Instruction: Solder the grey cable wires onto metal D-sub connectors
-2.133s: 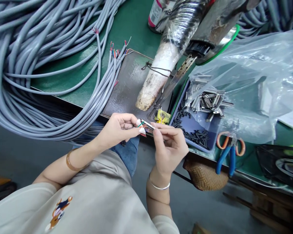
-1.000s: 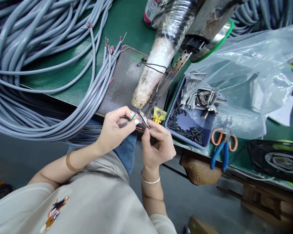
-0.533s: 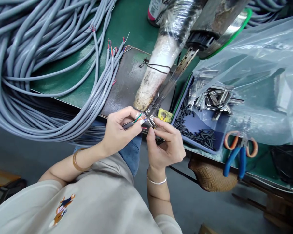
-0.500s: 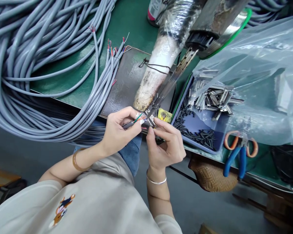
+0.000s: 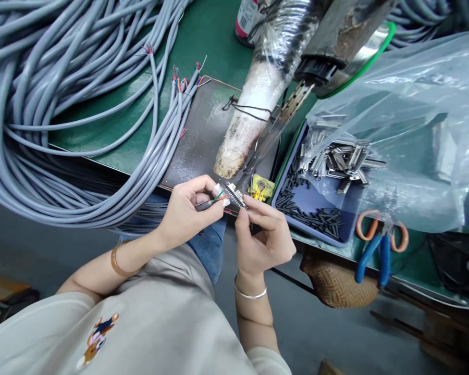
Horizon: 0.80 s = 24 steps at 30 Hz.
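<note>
At the near edge of the green surface (image 5: 213, 36), a soldering iron (image 5: 293, 107) slants in from one o'clock. The left hand (image 5: 189, 208) clasps a cable end (image 5: 204, 205); the right hand (image 5: 268, 234) pinches the connector (image 5: 236, 195) between them. The iron's tip, crossing it half a second ago, now looks clear; I'd judge its pins (image 5: 233, 198) aren't heating. Its long axis runs ten to four, pins facing eight.

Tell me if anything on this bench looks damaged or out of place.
Two things: the film-wrapped pipe has a brown, grimy tip, unlike the white above it, perhaps scorched. The pliers lie with blue handle ends overhanging the bench and might get knocked off. The connector in the right hand is too small to judge.
</note>
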### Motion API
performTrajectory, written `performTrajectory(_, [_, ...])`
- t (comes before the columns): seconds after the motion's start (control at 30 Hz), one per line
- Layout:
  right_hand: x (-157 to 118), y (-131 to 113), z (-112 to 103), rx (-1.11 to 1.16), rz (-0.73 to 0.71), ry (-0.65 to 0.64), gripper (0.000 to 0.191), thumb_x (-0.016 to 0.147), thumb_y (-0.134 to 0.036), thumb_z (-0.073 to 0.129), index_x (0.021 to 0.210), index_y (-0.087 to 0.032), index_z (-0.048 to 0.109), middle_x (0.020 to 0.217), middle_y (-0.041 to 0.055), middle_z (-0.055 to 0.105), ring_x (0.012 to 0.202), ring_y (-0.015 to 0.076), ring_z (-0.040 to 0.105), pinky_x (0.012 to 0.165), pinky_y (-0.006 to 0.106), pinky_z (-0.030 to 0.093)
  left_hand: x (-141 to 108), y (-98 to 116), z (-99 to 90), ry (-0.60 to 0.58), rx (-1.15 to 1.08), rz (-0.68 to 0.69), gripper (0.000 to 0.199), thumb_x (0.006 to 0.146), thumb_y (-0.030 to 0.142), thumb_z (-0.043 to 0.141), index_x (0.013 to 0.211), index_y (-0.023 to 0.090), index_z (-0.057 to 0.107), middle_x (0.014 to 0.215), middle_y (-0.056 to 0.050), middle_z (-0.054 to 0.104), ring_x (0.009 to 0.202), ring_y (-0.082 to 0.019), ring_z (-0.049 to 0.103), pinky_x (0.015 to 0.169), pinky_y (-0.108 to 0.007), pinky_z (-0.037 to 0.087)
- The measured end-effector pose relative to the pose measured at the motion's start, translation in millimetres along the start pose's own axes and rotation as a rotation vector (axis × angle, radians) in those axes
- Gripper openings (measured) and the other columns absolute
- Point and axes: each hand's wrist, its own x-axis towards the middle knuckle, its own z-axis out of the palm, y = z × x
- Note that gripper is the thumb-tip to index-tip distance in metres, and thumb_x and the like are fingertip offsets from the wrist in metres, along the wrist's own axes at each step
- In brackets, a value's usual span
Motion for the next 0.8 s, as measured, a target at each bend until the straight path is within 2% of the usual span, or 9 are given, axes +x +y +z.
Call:
performTrajectory(0.07, [1.0, -2.4, 0.0, 0.083, 0.123, -0.034, 0.015, 0.088, -0.011, 0.075, 0.087, -0.022, 0.065, 0.098, 0.0015, 0.081, 0.087, 0.0152, 0.079, 0.075, 0.028, 0.066, -1.8, -0.8, -0.1, -0.004, -0.006, 0.019, 0.016, 0.075, 0.017, 0.077, 0.073, 0.016, 0.062, 0.067, 0.003, 0.063, 0.05, -0.004, 0.05, 0.05, -0.016, 0.045])
performTrajectory(0.13, [1.7, -4.0, -0.2, 0.098, 0.149, -0.064, 0.014, 0.089, -0.011, 0.074, 0.087, -0.022, 0.065, 0.097, 0.0013, 0.081, 0.088, 0.0158, 0.079, 0.075, 0.029, 0.066, -3.3, -2.9, 0.6, 0.026, 0.022, 0.06, 0.014, 0.077, 0.02, 0.077, 0.074, 0.016, 0.064, 0.068, 0.002, 0.065, 0.049, -0.004, 0.048, 0.047, -0.016, 0.043])
performTrajectory(0.23, [2.3, -4.3, -0.6, 0.01, 0.032, -0.066, 0.015, 0.088, -0.01, 0.075, 0.089, -0.022, 0.067, 0.098, 0.0014, 0.081, 0.087, 0.0155, 0.079, 0.078, 0.029, 0.065, -4.5, -6.2, 3.0, 0.097, 0.114, 0.141, 0.012, 0.078, 0.018, 0.076, 0.072, 0.016, 0.065, 0.066, 0.001, 0.065, 0.053, -0.006, 0.052, 0.047, -0.017, 0.042])
performTrajectory(0.33, [2.9, -2.9, -0.4, -0.061, -0.045, -0.054, 0.015, 0.088, -0.011, 0.075, 0.091, -0.023, 0.067, 0.099, 0.0021, 0.082, 0.087, 0.0162, 0.079, 0.078, 0.03, 0.065, -3.9, -7.1, 5.4, 0.12, 0.177, 0.187, 0.012, 0.078, 0.016, 0.074, 0.07, 0.017, 0.065, 0.063, 0.001, 0.063, 0.056, -0.008, 0.055, 0.048, -0.017, 0.042])
performTrajectory(0.67, [6.8, 0.4, 3.0, -0.059, -0.044, -0.037, 0.015, 0.087, -0.012, 0.077, 0.089, -0.023, 0.067, 0.101, 0.0029, 0.082, 0.085, 0.0161, 0.079, 0.077, 0.03, 0.066, 0.7, -8.6, 6.9, 0.127, 0.242, 0.202, 0.015, 0.081, 0.017, 0.071, 0.069, 0.017, 0.063, 0.062, 0.002, 0.061, 0.055, -0.008, 0.053, 0.049, -0.018, 0.043])
performTrajectory(0.8, [10.3, -1.3, 3.9, -0.046, -0.06, -0.019, 0.017, 0.085, -0.01, 0.079, 0.091, -0.023, 0.069, 0.102, 0.003, 0.082, 0.087, 0.0165, 0.079, 0.077, 0.03, 0.067, 0.2, -7.7, 8.8, 0.135, 0.27, 0.26, 0.013, 0.083, 0.017, 0.069, 0.072, 0.017, 0.063, 0.063, 0.002, 0.062, 0.054, -0.007, 0.053, 0.05, -0.017, 0.043])
